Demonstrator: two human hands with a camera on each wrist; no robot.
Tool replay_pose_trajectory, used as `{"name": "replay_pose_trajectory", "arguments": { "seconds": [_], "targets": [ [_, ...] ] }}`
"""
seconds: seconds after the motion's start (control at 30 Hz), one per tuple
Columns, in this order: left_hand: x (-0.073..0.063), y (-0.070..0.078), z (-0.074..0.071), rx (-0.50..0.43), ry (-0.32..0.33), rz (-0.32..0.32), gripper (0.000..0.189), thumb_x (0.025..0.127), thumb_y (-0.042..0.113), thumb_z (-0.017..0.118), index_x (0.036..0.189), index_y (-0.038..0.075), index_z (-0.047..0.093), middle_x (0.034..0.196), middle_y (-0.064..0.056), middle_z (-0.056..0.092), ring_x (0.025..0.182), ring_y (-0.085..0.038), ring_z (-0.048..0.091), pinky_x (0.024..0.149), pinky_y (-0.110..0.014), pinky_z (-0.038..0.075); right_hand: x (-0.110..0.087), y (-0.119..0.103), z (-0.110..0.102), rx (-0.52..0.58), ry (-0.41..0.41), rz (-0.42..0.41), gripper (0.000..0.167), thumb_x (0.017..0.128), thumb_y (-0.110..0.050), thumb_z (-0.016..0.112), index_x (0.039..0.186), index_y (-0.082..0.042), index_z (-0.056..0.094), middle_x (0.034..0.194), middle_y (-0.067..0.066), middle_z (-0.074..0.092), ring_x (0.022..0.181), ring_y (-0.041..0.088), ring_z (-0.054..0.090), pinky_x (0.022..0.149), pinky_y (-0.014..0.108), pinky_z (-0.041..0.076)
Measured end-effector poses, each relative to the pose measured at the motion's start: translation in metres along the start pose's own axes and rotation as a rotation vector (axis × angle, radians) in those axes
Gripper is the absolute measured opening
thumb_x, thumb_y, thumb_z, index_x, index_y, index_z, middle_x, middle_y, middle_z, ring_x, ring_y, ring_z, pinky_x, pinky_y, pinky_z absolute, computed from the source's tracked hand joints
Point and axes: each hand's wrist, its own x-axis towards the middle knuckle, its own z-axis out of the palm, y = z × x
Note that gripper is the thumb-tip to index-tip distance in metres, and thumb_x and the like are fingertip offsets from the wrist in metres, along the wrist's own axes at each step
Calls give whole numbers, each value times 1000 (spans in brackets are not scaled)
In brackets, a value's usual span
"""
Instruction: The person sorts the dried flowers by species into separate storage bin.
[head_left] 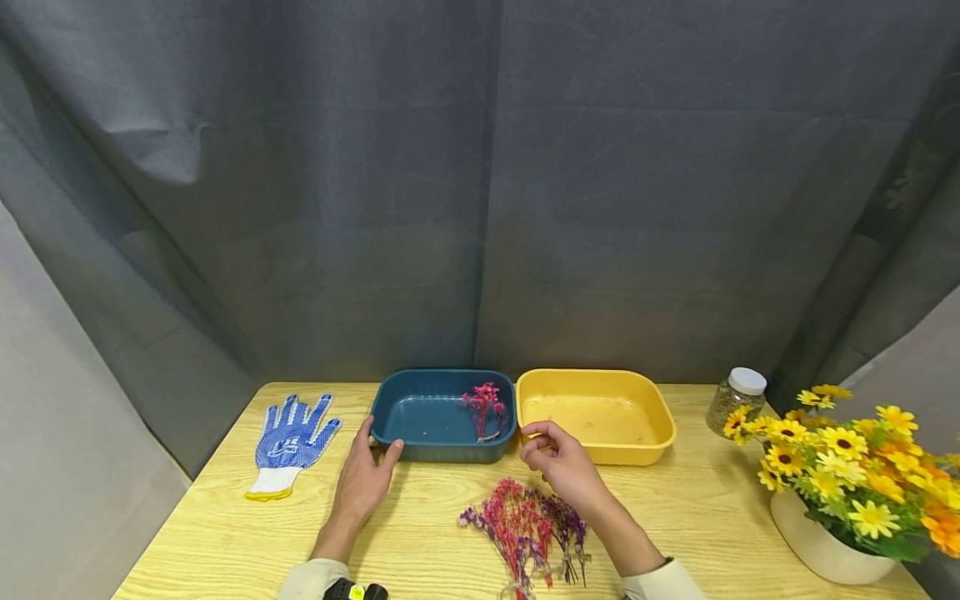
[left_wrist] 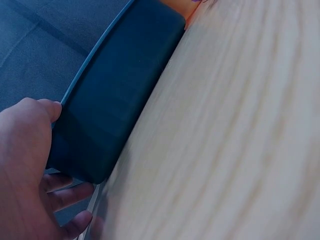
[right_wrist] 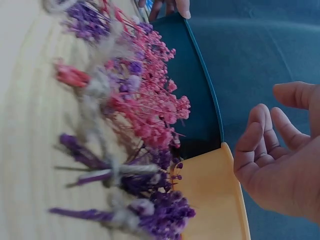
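My left hand [head_left: 362, 483] rests at the near left corner of a dark blue tray [head_left: 442, 452]. Its thumb touches the rim, while the other fingers lie loosely along the side. A small pink dried-flower sprig [head_left: 485, 402] lies at the right inside this tray. My right hand [head_left: 566, 471], loosely curled and holding nothing, hovers by the near left corner of a yellow tray [head_left: 630, 455]. Below it on the table are tied bunches of dried flowers: pink ones [head_left: 513, 521] in the middle and purple ones [right_wrist: 167, 212] beside them, bound with pale string.
A blue-and-white work glove [head_left: 291, 442] lies flat at the left of the wooden table [head_left: 225, 542]. At the right stand a white-lidded jar [head_left: 738, 398] and a white pot [head_left: 828, 542] of yellow flowers [head_left: 847, 467]. A dark curtain [head_left: 480, 208] hangs behind the trays.
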Motion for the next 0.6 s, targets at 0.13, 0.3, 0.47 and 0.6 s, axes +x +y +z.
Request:
{"name": "replay_pose_trajectory", "arguments": {
  "seconds": [0.13, 0.3, 0.47, 0.6],
  "targets": [
    [0, 1, -1, 0, -4, -3, 81, 93, 61, 49, 156, 20, 16, 156, -17, 31, 137, -40, 40, 109, -59, 33, -9, 1, -1, 15, -2, 16, 25, 90, -11, 63, 115, -14, 61, 95, 7, 59, 77, 22, 52, 62, 30, 45],
    [0, -1, 1, -6, -3, -4, 77, 96, 52, 51, 156, 20, 15, 156, -18, 31, 136, -40, 42, 109, -59, 32, -20, 6, 0, -16, 5, 27, 26, 89, -8, 63, 115, -11, 61, 96, 8, 60, 75, 21, 53, 60, 26, 43],
    [1, -1, 1, 4, 1, -2, 77, 96, 51, 51, 156, 20, 15, 156, -18, 30, 137, -41, 39, 109, -60, 32, -30, 13, 2, -50, 12, 41, 30, 87, -8, 63, 116, -12, 61, 95, 6, 61, 74, 20, 55, 60, 28, 45],
    [1, -1, 1, 5, -6, -3, 78, 95, 54, 51, 156, 20, 14, 157, -18, 30, 136, -41, 41, 109, -59, 32, -38, 20, 1, -59, -14, 45, 32, 86, -7, 62, 118, -9, 59, 94, 6, 61, 73, 19, 56, 59, 28, 47]
  ]
}}
